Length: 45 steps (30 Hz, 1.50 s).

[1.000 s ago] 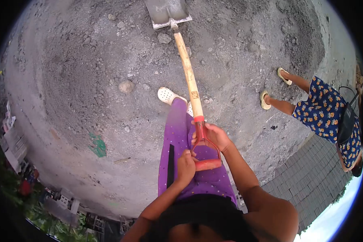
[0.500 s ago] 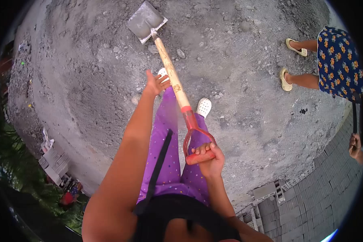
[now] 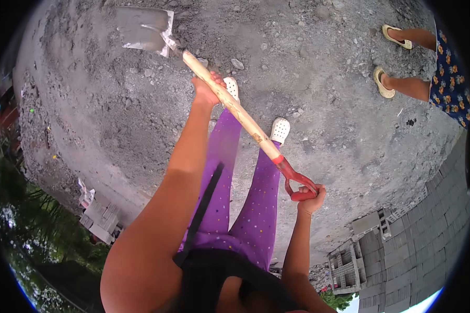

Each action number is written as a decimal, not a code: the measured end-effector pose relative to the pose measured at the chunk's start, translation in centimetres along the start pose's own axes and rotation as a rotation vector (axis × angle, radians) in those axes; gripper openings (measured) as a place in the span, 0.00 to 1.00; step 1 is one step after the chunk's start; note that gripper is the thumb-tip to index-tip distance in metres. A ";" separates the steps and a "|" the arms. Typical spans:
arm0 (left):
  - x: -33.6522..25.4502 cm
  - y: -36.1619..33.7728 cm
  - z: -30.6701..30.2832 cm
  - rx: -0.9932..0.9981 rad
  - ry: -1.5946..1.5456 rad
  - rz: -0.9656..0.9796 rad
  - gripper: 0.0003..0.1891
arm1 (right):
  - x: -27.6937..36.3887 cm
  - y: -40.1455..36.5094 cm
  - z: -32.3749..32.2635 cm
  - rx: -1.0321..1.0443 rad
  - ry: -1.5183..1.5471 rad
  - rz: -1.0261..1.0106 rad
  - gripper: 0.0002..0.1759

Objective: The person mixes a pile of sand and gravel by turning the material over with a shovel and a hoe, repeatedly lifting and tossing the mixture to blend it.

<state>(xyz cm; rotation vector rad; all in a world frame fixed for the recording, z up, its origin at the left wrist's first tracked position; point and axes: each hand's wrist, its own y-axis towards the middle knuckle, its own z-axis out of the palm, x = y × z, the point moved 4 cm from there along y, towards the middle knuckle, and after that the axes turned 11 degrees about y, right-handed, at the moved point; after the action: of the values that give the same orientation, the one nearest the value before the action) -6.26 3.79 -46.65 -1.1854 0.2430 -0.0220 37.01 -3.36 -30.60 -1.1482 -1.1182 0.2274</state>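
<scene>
A shovel [image 3: 245, 122] with a wooden shaft, a red D-shaped handle and a grey metal blade slants across the view. Its blade [image 3: 147, 31] is at the upper left, over the grey rubble, with nothing heaped on it. My left hand [image 3: 206, 93] is closed around the shaft from underneath, a short way behind the blade; its fingertips show on the far side. At the other end, my right hand [image 3: 313, 201] wraps the red grip of the handle.
Grey gravelly ground [image 3: 120, 125] with loose stones surrounds my white clogs [image 3: 280, 130]. Another person in a flowered blue garment [image 3: 450, 78] stands at the upper right. Stacked grey blocks [image 3: 423, 245] lie at the lower right, more blocks [image 3: 102, 216] at the lower left.
My left hand, spread beside the shaft before, now holds it. My right hand has moved right with the handle, and the blade has swung left and turned.
</scene>
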 end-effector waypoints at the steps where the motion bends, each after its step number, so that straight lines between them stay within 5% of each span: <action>1: -0.4 -2.3 0.3 -0.039 0.035 0.017 0.32 | -0.3 0.7 -0.6 -0.026 0.046 0.031 0.20; 3: -1.7 -7.3 0.9 -0.032 0.074 0.045 0.25 | -1.7 1.7 -1.9 -0.024 0.058 0.086 0.20; 7: -6.8 -14.5 -0.3 0.298 0.136 0.138 0.21 | -4.0 1.0 -1.7 0.075 0.080 0.306 0.21; 10: -9.8 -13.9 -3.2 0.300 -0.035 0.161 0.16 | -4.3 0.1 -0.8 0.056 0.017 0.422 0.22; 12: -8.6 -12.0 -4.8 0.469 -0.205 0.116 0.16 | -4.2 0.1 -1.7 0.052 -0.038 0.455 0.21; 15: 6.2 -6.2 -5.2 -0.010 -0.195 -0.072 0.24 | 2.8 1.0 -10.3 -0.184 -0.088 0.308 0.19; 17: 18.0 -6.6 -2.4 -0.110 -0.196 -0.329 0.25 | 8.8 -0.9 -19.1 -0.340 -0.137 0.218 0.20; 20: 36.4 -9.6 0.7 -0.102 -0.189 -0.782 0.26 | 18.9 -10.7 -28.9 -0.673 -0.325 -0.074 0.20; 24: 52.1 -18.4 4.3 -0.002 -0.121 -1.119 0.27 | 24.8 -24.3 -34.1 -0.990 -0.432 -0.093 0.18; 28: 50.2 -18.5 4.5 -0.024 -0.166 -1.179 0.30 | 22.1 -24.5 -30.3 -0.954 -0.471 -0.069 0.17; 29: 48.9 -14.7 3.2 -0.108 -0.140 -1.047 0.31 | 20.3 -21.8 -28.7 -0.889 -0.446 -0.063 0.17; 31: 41.0 -3.2 -1.5 -0.111 -0.185 -0.763 0.34 | 15.7 -14.4 -24.2 -0.718 -0.371 -0.052 0.17; 34: 28.4 5.2 -2.6 -0.057 -0.103 -0.715 0.30 | 9.5 -6.7 -15.5 -0.645 -0.290 -0.140 0.16; 41: 22.8 2.6 3.0 -0.040 -0.227 -0.588 0.20 | 14.6 -4.3 -12.0 -0.452 -0.272 -0.245 0.17; 45: 19.4 -0.8 -0.1 0.061 -0.280 -0.425 0.19 | 13.6 -1.8 -13.0 -0.295 -0.273 -0.200 0.17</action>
<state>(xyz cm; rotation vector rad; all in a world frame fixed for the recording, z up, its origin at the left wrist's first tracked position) 12.69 0.65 -49.38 -1.1462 -0.2568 -0.2314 53.20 -3.19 -20.84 -1.2792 -1.5369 0.0639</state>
